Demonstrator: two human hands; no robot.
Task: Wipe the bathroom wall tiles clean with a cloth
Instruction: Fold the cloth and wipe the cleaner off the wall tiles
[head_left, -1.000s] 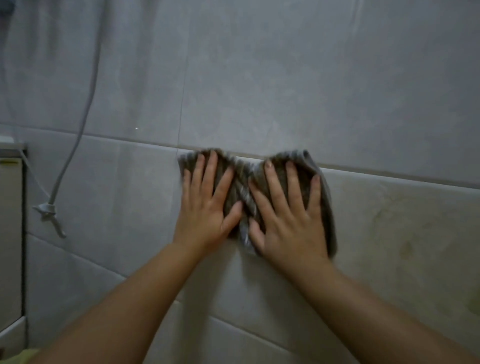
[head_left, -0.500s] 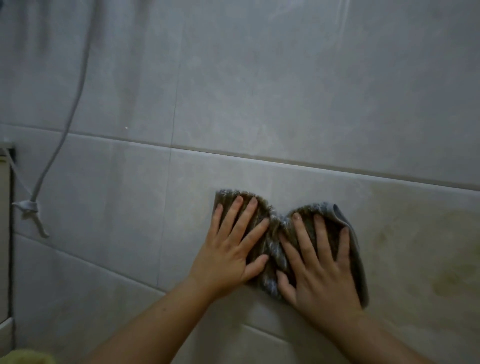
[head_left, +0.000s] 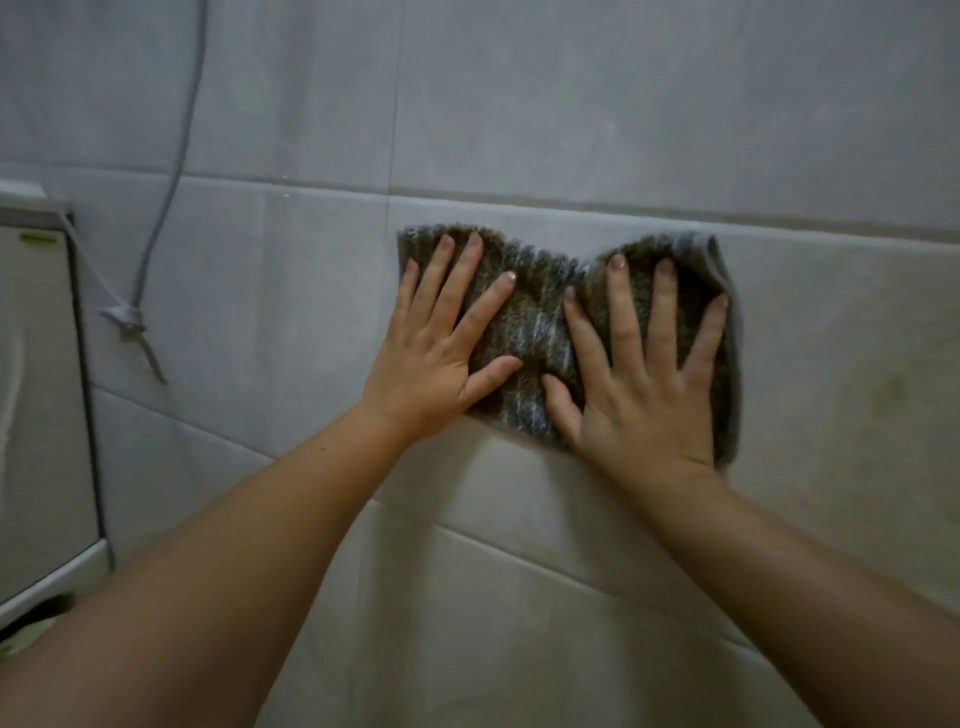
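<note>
Dim, even indoor light; source not visible. Wall tiles read cool grey-blue at upper left and warmer beige toward lower right. No glare spots. Shadows are soft only, with faint shading on the tiles beside the right forearm. The left forearm goes dark at the near edge. Focus is soft overall: the cloth weave is smeared and the hose at left is blurred. Wide-angle bending shows in the bowed grout line and the leaning panel at the left edge.
</note>
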